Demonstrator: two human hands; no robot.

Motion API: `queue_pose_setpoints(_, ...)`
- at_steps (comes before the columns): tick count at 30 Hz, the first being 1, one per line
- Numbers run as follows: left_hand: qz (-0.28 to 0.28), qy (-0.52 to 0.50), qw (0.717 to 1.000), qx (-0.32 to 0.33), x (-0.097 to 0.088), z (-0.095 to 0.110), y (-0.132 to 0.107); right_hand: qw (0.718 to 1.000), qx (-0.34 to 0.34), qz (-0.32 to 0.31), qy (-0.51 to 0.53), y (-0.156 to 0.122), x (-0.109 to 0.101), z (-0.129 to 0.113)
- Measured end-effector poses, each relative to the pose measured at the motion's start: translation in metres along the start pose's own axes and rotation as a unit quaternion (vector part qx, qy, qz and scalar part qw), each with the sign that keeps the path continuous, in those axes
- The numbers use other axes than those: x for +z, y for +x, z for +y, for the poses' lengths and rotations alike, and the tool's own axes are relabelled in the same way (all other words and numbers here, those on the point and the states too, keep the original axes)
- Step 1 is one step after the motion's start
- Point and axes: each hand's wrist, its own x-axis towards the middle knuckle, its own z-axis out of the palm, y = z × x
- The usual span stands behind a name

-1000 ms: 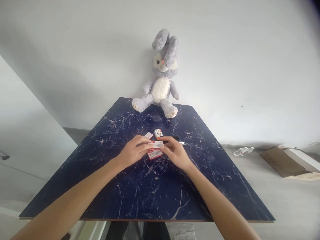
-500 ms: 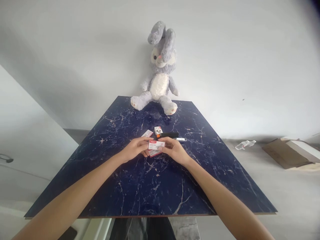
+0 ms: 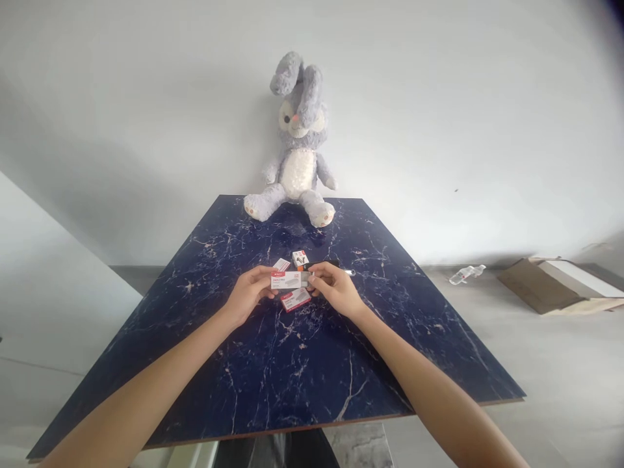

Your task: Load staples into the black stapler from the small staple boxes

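My left hand (image 3: 249, 294) and my right hand (image 3: 335, 290) hold a small white and red box (image 3: 288, 280) between them, lifted just above the dark blue marbled table (image 3: 292, 364). The left fingers grip its left end. The right fingers pinch its right end, where a grey inner part shows. A second white and red box (image 3: 295, 299) lies flat on the table just below the held one. A third small box (image 3: 281, 264) lies behind the left fingers. A little white, orange and black box (image 3: 299, 259) stands behind that, beside a black object (image 3: 325, 264) with a metal tip.
A grey and white plush rabbit (image 3: 295, 153) sits against the wall at the table's far edge. On the floor to the right lie a plastic bottle (image 3: 465, 273) and flat cardboard with a white board (image 3: 556, 284). The table's near edge runs just above my forearms.
Both hands have lifted the white and red box off the one beneath it and shifted it slightly left. The right fingers now pinch its right end. The view has turned a little.
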Motion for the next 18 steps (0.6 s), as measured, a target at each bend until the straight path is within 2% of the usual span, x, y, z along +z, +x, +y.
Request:
queue_pose_setpoints(5,0.037,-0.021,0.999,0.020,-0.003,-0.001,0.003,0.998,-0.013,0.028,-0.053,-0.001,-0.003,-0.003)
queue_pose_setpoints(8,0.041,-0.027,0.998,0.028,-0.005,-0.002,0.004,0.987,-0.056,0.076,-0.129,-0.003,-0.006,-0.006)
queue_pose_setpoints(10,0.043,-0.019,0.998,0.033,-0.004,-0.002,0.003,0.968,-0.117,0.111,-0.193,-0.005,-0.007,-0.009)
queue_pose_setpoints(12,0.043,-0.012,0.998,0.038,-0.002,-0.002,0.002,0.941,-0.186,0.116,-0.260,-0.007,-0.005,-0.011)
queue_pose_setpoints(15,0.028,-0.010,0.999,0.038,0.001,-0.002,0.000,0.897,-0.256,0.072,-0.352,-0.009,-0.002,-0.012)
queue_pose_setpoints(18,0.018,-0.013,0.999,0.037,0.002,-0.001,-0.002,0.864,-0.275,0.041,-0.419,-0.008,-0.001,-0.011)
